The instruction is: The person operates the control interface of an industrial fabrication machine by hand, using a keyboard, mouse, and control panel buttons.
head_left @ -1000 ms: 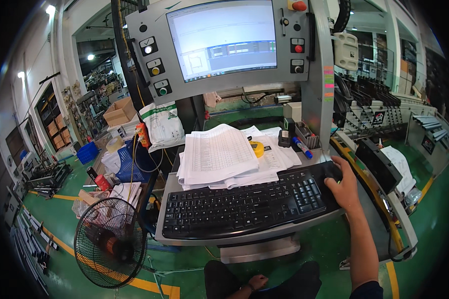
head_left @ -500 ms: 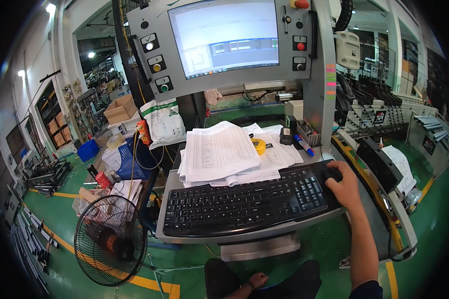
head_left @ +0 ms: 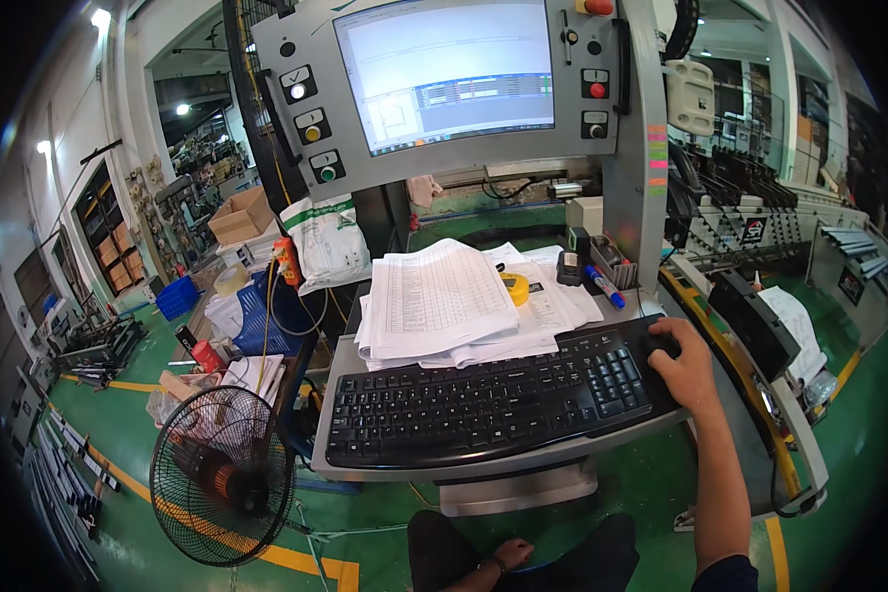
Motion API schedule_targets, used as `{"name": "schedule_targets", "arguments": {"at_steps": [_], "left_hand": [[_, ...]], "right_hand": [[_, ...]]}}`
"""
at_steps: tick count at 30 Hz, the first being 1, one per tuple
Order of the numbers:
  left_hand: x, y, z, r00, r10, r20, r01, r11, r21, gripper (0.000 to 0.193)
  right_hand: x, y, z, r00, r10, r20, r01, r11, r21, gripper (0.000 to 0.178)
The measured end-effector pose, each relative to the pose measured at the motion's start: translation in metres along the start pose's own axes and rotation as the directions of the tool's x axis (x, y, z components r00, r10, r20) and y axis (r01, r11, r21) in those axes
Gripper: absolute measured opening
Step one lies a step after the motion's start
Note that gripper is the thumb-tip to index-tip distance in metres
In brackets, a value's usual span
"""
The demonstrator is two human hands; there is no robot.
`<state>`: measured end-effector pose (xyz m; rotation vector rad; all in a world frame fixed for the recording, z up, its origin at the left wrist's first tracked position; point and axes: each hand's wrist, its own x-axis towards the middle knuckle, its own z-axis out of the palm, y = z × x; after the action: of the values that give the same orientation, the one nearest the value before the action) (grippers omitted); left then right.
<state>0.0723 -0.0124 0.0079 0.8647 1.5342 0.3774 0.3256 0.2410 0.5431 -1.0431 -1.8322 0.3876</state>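
Note:
My right hand (head_left: 688, 363) lies over a black computer mouse (head_left: 660, 341) at the right end of the control panel's shelf, its fingers wrapped round it. Left of the mouse stretches a black keyboard (head_left: 493, 400). Behind the keyboard, a stack of printed sheets (head_left: 442, 301) overlaps its back edge. A lit screen (head_left: 449, 69) above shows a drawing area and a table of rows. Low in the view, my left hand (head_left: 512, 554) rests between my thighs, fingers curled in and nothing seen in them.
A yellow tape measure (head_left: 514, 287) and a blue marker (head_left: 605, 286) lie near the papers. On the left stand a black fan (head_left: 222, 477) and a cluttered bench with a blue basket (head_left: 269, 316). A yellow rail (head_left: 696, 306) runs along the right, beside machinery.
The view has shifted very slightly, so everything sits a little further right in the picture. Both hands keep their places: the right on the mouse, the left in my lap.

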Motion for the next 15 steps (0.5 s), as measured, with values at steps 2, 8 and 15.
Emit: {"name": "schedule_targets", "arguments": {"at_steps": [2,8,15], "left_hand": [[0.001,-0.002,0.001,0.998,0.065,-0.010,-0.066,0.998,-0.022,0.048],[0.010,-0.004,0.000,0.999,0.032,0.006,-0.032,0.998,-0.052,0.046],[0.007,-0.006,0.012,0.962,0.218,-0.163,-0.234,0.968,-0.092,0.035]], "right_hand": [[0.000,-0.002,-0.001,1.000,-0.008,0.011,0.009,1.000,-0.027,0.047],[0.001,-0.002,0.001,1.000,-0.028,-0.003,0.027,0.999,-0.044,0.054],[-0.004,-0.005,-0.002,0.998,0.023,0.066,-0.016,0.994,-0.105,0.053]]}}
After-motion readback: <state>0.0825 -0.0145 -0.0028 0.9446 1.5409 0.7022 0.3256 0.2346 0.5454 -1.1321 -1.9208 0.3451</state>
